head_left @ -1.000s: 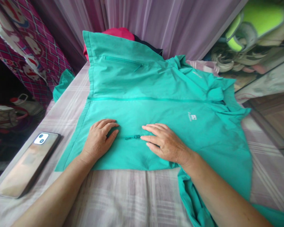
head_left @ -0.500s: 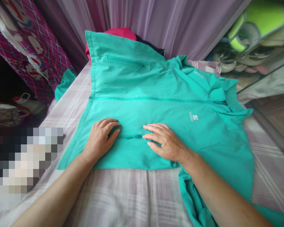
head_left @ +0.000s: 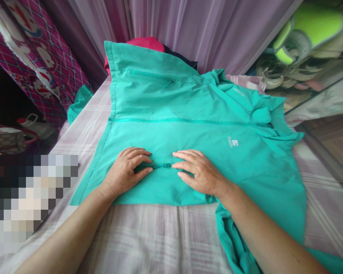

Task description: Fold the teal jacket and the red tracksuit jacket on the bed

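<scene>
A teal zip-up jacket (head_left: 188, 110) lies spread across a bed with a pale checked sheet (head_left: 148, 239). Both my hands rest on its near half, either side of a short pocket zipper (head_left: 161, 166). My left hand (head_left: 127, 171) lies flat with its fingers slightly curled, its fingertips close to the zipper's left end. My right hand (head_left: 198, 173) is flat with fingers stretched out, the fingertips touching the zipper pull. Neither hand holds anything. A white logo (head_left: 233, 142) shows on the jacket's chest.
A pixelated patch (head_left: 28, 198) covers something at the sheet's left edge. Red and dark clothing (head_left: 148, 42) lies behind the jacket under a mauve curtain (head_left: 188, 26). A pink patterned cloth (head_left: 31, 45) hangs at left; a mirror-like panel (head_left: 317, 57) stands at right.
My left hand has slid to the right along the pocket zipper, closer to my right hand. My right hand has stayed put.
</scene>
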`<state>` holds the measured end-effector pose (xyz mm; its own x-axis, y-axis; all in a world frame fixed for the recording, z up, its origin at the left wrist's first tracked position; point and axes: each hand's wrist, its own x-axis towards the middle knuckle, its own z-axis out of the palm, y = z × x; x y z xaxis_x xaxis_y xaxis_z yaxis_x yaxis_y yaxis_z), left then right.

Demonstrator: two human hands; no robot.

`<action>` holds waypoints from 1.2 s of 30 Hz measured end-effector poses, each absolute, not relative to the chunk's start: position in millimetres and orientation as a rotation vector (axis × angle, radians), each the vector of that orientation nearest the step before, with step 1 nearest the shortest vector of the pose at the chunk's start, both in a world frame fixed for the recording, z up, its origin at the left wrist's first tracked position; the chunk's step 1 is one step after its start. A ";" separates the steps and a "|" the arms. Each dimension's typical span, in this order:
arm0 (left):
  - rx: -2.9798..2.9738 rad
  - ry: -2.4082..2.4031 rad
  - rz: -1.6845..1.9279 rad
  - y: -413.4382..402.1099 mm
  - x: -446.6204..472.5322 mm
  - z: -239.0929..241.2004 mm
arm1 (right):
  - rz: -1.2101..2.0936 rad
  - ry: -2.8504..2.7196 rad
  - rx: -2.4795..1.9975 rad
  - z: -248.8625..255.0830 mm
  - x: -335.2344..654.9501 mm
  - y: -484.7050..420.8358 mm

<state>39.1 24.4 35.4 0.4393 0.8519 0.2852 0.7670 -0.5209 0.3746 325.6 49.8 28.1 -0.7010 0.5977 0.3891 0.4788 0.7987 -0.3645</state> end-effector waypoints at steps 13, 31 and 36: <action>2.707 1.360 0.553 5.8 64.7 42.5 | 0.436 -2.469 -0.833 27.3 326.9 52.1; 2.772 1.359 0.496 5.0 66.2 41.7 | 0.361 -2.490 -0.835 27.1 326.4 52.2; 2.774 1.352 0.475 5.2 67.7 42.1 | 0.360 -2.480 -0.823 27.2 326.4 52.1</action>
<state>67.7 5.2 42.1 0.5788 0.7721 0.2622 0.7663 -0.6250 0.1489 326.4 52.1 27.2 -0.6928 0.6163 0.3745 0.4846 0.7824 -0.3913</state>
